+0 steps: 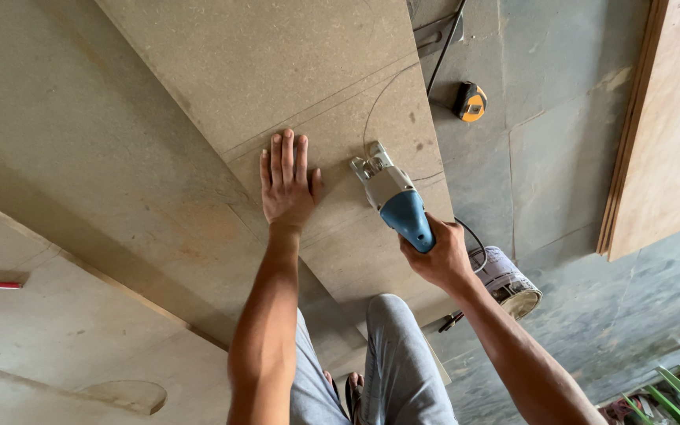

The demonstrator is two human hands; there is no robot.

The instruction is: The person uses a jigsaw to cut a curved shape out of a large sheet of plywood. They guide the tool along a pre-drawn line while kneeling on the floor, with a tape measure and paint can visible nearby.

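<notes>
On the board (pixel 332 142), left hand (pixel 286 185) lies flat; right hand (pixel 437 256) grips jigsaw (pixel 393 201).

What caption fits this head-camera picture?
Left hand flat on a fibreboard sheet while right hand holds a blue jigsaw.

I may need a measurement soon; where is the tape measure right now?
The tape measure lies on the stone floor at upper right in the head view, beside the board's right edge, next to a black cable.

board (pixel 340 236) bare ahead of saw (pixel 391 201); left hand (pixel 286 185) beside.
</notes>
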